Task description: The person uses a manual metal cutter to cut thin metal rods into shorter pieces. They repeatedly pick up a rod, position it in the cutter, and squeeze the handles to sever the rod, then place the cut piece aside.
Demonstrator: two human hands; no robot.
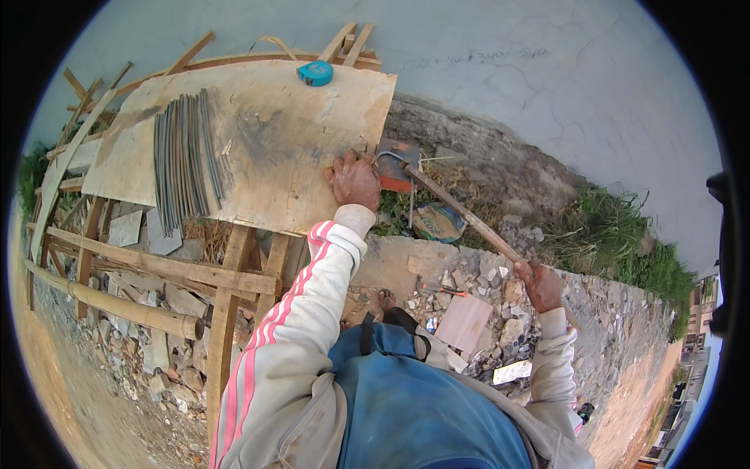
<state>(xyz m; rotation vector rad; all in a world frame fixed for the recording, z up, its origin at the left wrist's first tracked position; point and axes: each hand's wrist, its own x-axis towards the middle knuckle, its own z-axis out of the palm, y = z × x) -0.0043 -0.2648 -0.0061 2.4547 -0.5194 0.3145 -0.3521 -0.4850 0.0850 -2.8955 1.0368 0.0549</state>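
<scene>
At the right end of a plywood board (pixel 289 172), my left hand (pixel 354 181) is closed, knuckles up, on a thin steel rod (pixel 388 153). Most of the rod is hidden under the hand; its visible part curves at a bending tool with an orange-red metal base (pixel 395 184). My right hand (pixel 539 287) is wrapped round the lower end of a long rusty lever (pixel 461 209), which slants up and left to that tool. A bundle of several steel rods (pixel 184 160) lies on the left half of the board.
A teal tape measure (pixel 315 73) lies at the board's far edge. Wooden legs (pixel 226 336) and a bamboo pole (pixel 117 301) support the bench. Rubble, a pinkish tile (pixel 464 322) and orange-handled pliers (pixel 444 290) lie on the ground. A grey wall (pixel 547 86) rises behind grass (pixel 617 234).
</scene>
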